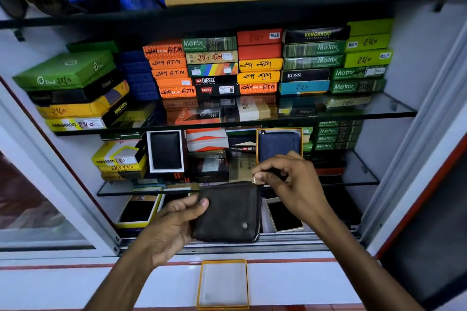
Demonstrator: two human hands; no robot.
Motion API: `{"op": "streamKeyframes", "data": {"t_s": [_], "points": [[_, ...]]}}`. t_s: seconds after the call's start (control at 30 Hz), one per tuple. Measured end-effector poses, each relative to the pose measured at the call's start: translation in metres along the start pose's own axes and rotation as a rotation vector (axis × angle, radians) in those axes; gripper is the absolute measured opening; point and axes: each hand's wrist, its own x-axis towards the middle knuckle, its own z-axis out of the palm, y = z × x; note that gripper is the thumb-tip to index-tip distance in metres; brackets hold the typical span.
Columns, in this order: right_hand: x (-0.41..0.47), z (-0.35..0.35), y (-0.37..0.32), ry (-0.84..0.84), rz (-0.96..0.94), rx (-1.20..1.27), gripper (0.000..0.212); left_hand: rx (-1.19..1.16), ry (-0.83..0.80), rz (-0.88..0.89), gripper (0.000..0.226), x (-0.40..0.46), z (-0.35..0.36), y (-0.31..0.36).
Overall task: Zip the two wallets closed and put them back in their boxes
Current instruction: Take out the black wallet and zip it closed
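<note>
Left hand (174,219) grips the dark wallet (228,212); right fingers (262,175) pinch its zip pull at one o'clock, apparently nearly closed. Blue wallet (279,145) already boxed; empty box (223,283) waits on the counter (303,283).

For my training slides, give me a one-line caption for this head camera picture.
Left hand holds a black wallet while the right hand pinches its zipper pull; an empty box waits below.

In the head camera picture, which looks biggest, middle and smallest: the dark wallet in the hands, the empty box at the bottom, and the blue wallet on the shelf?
1. Dark wallet
2. Empty box, nearly as big as the dark wallet
3. Blue wallet

The blue wallet sits farther back and is partly hidden by the right hand, so it may only look smaller.
</note>
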Motion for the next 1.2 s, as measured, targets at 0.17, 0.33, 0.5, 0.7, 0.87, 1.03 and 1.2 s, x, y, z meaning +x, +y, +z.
{"op": "streamKeyframes", "data": {"t_s": [0.17, 0.33, 0.5, 0.7, 0.87, 1.03, 1.2], "points": [[0.017, 0.012, -0.007, -0.351, -0.076, 0.145, 0.006, 0.195, -0.187, -0.094, 0.036, -0.001, 0.005, 0.014], [0.027, 0.029, -0.003, -0.471, -0.018, 0.311, 0.015, 0.140, -0.155, -0.163, 0.038, 0.000, 0.027, 0.008], [0.009, 0.023, 0.023, -0.259, 0.488, 0.591, 0.044, 0.060, 0.102, -0.121, 0.034, -0.002, 0.024, 0.009], [-0.014, 0.001, 0.011, -0.434, 0.714, 0.774, 0.042, 0.074, 0.167, 0.052, 0.037, -0.002, 0.017, 0.007], [-0.024, -0.001, 0.016, -0.300, 0.279, 0.572, 0.034, 0.368, 0.147, 0.449, 0.043, -0.006, 0.006, -0.002], [-0.042, 0.013, 0.022, -0.063, -0.179, 0.178, 0.031, 0.695, 0.121, 0.895, 0.031, -0.009, -0.012, -0.024], [-0.062, 0.039, 0.031, 0.005, -0.241, 0.116, 0.026, 0.749, 0.159, 0.948, 0.029, -0.010, -0.032, -0.047]]}}
